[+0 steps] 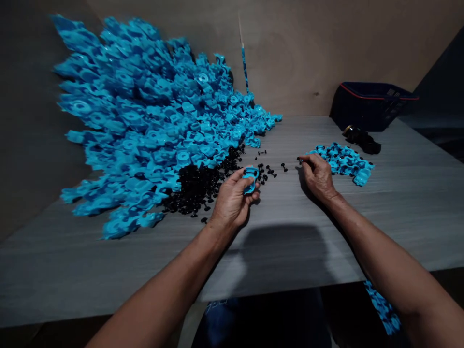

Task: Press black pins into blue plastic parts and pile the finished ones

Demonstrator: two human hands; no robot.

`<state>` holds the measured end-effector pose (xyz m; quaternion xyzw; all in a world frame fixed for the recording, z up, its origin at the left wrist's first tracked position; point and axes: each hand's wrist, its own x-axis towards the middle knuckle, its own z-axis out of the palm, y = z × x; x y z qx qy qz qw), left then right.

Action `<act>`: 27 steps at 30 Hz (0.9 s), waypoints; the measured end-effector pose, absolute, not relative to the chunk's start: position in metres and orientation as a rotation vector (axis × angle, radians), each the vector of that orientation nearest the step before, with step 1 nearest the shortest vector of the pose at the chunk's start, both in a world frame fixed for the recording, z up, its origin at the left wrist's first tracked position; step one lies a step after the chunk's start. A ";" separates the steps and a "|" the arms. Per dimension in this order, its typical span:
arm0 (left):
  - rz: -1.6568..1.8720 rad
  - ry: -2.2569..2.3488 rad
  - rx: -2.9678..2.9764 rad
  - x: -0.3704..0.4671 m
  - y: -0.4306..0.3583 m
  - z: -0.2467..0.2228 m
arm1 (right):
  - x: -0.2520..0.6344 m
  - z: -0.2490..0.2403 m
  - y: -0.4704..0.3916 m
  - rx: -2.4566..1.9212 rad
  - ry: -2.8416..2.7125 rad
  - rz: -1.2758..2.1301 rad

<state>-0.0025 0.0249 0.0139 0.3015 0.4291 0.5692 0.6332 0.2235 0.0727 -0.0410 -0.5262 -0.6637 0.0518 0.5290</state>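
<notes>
My left hand [234, 198] is closed around a light-blue plastic toy car body [251, 181], its underside facing up, with a black wheel axle [250, 172] across its far end. To the right, my right hand [319, 176] pinches a small black wheel axle [299, 160] between thumb and fingertips, just above the table. Several loose black axles [270, 170] lie between the two hands. Beside my right hand sits a small group of blue car bodies [346, 159] with black wheels on them.
A tall heap of blue car bodies [145, 106] fills the left of the table [145, 275]. At its foot lies a pile of black axles [197, 186]. A dark basket with a red rim [362, 106] stands at the back right, a dark object [362, 139] before it. More blue pieces [382, 307] show below the table edge.
</notes>
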 end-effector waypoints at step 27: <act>1.003 1.080 1.431 0.009 -0.001 -0.001 | 0.249 0.007 0.048 -2.350 -1.894 -0.016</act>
